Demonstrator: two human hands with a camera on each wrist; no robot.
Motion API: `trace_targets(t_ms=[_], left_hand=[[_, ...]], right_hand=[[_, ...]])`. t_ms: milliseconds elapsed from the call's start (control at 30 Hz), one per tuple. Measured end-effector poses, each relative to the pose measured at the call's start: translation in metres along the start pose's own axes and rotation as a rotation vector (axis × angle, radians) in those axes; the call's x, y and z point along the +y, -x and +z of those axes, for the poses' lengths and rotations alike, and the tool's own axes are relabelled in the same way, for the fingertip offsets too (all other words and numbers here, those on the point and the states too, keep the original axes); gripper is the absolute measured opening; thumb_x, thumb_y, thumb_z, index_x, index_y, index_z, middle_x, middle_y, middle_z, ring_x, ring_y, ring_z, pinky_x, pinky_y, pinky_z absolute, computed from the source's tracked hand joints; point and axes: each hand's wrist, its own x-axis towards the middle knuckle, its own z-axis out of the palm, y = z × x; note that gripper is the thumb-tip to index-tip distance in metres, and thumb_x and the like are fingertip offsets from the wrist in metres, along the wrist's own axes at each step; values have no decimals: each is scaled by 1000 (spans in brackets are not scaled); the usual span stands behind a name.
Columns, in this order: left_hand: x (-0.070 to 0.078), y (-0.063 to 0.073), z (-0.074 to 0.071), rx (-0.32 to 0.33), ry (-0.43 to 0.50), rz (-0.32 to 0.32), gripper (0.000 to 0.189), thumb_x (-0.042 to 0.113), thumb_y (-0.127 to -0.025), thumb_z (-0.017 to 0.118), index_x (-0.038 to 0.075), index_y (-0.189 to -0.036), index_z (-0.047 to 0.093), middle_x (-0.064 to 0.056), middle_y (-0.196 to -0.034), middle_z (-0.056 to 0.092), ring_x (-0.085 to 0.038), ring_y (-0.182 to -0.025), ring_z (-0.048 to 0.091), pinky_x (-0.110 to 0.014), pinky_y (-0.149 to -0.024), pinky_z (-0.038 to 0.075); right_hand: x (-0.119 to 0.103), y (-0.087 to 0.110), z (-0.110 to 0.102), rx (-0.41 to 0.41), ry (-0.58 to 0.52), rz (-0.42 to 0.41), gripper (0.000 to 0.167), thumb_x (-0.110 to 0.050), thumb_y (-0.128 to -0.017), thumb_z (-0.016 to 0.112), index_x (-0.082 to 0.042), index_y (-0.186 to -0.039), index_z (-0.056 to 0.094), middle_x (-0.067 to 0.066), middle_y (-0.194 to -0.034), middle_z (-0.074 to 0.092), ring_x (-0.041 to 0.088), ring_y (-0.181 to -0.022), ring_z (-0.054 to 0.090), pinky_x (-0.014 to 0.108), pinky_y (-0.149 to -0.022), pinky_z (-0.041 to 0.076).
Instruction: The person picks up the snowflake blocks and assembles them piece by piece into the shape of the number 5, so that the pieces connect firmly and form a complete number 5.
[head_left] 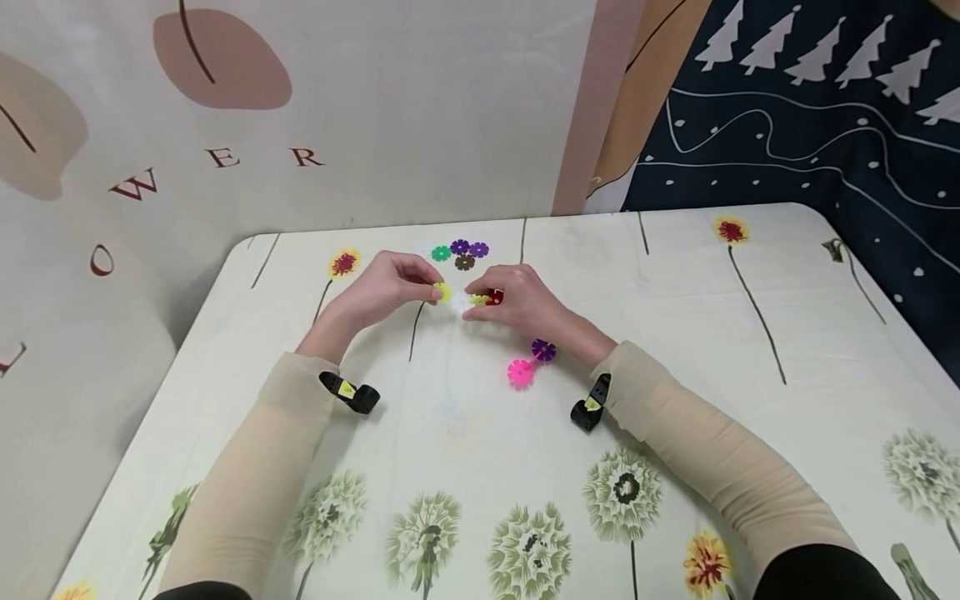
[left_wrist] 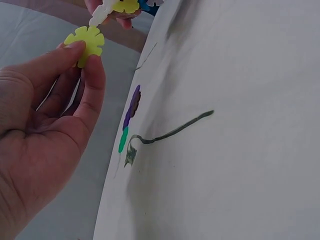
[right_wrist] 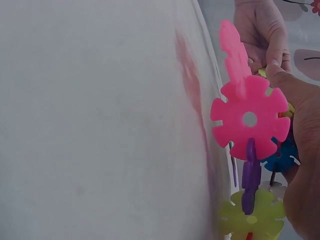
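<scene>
My left hand [head_left: 386, 287] pinches a yellow notched plastic disc [left_wrist: 90, 42] between thumb and fingers. Its edge meets a white notched disc [left_wrist: 102, 12]; whether they are interlocked cannot be told. Across from it, my right hand [head_left: 525, 300] grips linked discs, among them a yellow one [left_wrist: 126, 6] and a red one [head_left: 492, 297]. Beside that hand in the right wrist view, a pink disc [right_wrist: 235, 117] joins another pink disc [right_wrist: 232, 50], a purple disc [right_wrist: 251, 175] and a yellow-green disc [right_wrist: 250, 220]. A blue disc [right_wrist: 281, 155] shows near the palm.
Beyond the hands, a green disc [head_left: 441, 253], a brown disc [head_left: 465, 262] and two purple discs [head_left: 478, 249] lie close together on the flower-print tablecloth [head_left: 450, 417]. A pale printed curtain [head_left: 420, 108] hangs behind the table, with a dark tree-patterned cloth [head_left: 787, 167] at right.
</scene>
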Motion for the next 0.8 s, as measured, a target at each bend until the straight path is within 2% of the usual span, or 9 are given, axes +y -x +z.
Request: trace_targets(t_ms=[267, 467, 800], left_hand=[[-3, -2, 1, -32, -6, 26, 14, 1, -90, 78, -2, -103, 75, -9, -98, 72, -24, -93, 64, -29, -84, 56], [-4, -1, 0, -22, -39, 28, 13, 2, -89, 80, 0, -101, 75, -10, -99, 71, -24, -93, 62, -28, -81, 55], [-2, -5, 0, -61, 0, 56, 7, -1, -87, 79, -1, -94, 77, -11, -95, 73, -24, -87, 64, -31, -79, 54]], right_hand=[[0, 0, 1, -35, -46, 3, 32, -16, -83, 88, 2, -107, 78, 8, -94, 75, 16, -75, 58, 26, -68, 45], [0, 0, 1, -54, -82, -11, 31, -15, -83, 88, 3, -107, 77, 8, -90, 74, 15, -72, 55, 25, -64, 43], [0, 1, 0, -46, -69, -47, 31, -13, -82, 88, 4, -105, 77, 9, -92, 74, 15, -73, 59, 25, -67, 48]])
